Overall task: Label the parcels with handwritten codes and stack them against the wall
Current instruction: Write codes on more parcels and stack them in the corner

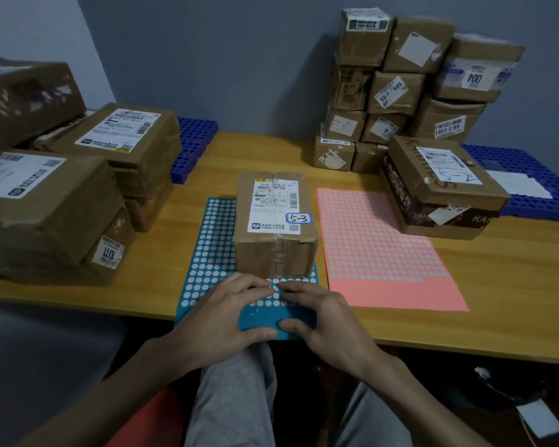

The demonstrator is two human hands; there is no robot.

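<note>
Desk point(497, 285): wood, carries everything. All places are taken from the middle parcel point(275, 221).

Stacked parcels point(397, 91): behind and to the right of it, against the wall. The pile is high and uneven. Risk: a knock while adding another box could bring the top ones down.

Waiting parcels point(46, 204): to its left, in a pile.

Pink sheet point(384, 246): just to its right, flat.

Blue sheet point(213, 246): under it, with the near edge past the desk rim and bent upward.

Middle parcel: sits on the blue sheet.

Left hand point(220, 314) and right hand point(323, 317): in front of it. Both pinch the blue sheet's near edge, fingertips on top and thumbs at the lip, apparently working a dot loose. Risks: the pinned sheet could crease or tear if lifted further, a tug could drag the parcel, and a peeled dot could fold onto itself.

Label point(298, 218): on its top, near right corner, handwritten "5-3".
</note>
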